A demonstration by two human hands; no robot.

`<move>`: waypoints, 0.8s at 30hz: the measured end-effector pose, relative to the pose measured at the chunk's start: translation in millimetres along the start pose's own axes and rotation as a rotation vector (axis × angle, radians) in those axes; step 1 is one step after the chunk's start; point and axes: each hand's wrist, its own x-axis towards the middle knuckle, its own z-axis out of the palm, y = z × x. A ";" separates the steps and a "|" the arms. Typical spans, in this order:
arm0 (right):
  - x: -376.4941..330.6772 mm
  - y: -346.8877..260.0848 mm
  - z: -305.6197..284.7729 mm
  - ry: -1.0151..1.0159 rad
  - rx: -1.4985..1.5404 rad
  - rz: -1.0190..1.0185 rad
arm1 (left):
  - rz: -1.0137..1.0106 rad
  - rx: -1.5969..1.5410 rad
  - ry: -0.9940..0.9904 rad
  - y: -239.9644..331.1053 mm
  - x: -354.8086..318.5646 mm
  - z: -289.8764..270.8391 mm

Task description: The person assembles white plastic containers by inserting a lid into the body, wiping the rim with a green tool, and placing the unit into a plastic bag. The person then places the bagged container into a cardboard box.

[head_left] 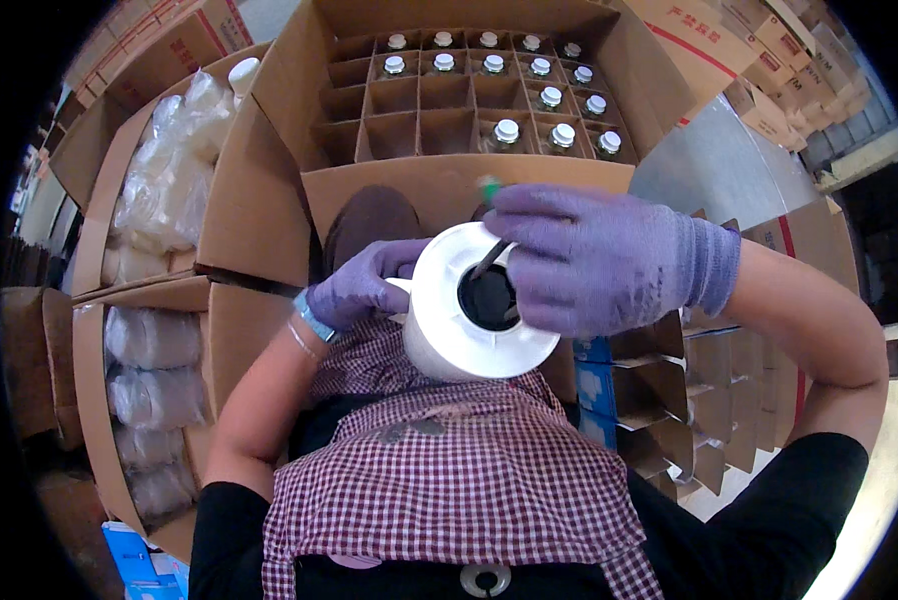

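Observation:
My left hand (359, 288), in a purple knit glove, is closed round the side handle of a white jug (437, 325). The jug is tilted so that its round, dark opening faces up. Over the rim is my right hand (614, 258), gloved alike, its fingers closed on a thin dark stick-like tool (491, 257) with a green end (489, 187). The tool's lower part reaches into the opening; its exact kind I cannot make out. Past the jug, an open carton (469, 172) with cardboard dividers holds several white-capped clear bottles (506, 132).
At the left, one open carton (259, 215) holds plastic-wrapped pale items (169, 180), and a nearer one holds wrapped containers (154, 395). Cardboard dividers (659, 390) stand at my right. A checked apron (449, 480) covers my lap. Stacked cartons (694, 35) rise behind.

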 end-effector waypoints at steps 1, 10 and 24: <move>-3.1 -0.1 5.6 -0.025 0.000 0.066 | 0.046 -0.045 0.026 1.6 -5.9 8.1; -25.1 57.0 106.4 0.203 1.578 1.501 | 0.178 0.629 0.511 -39.8 -19.2 111.5; -154.9 165.0 264.2 0.117 0.371 1.565 | 0.297 0.316 0.497 -44.4 -5.4 7.5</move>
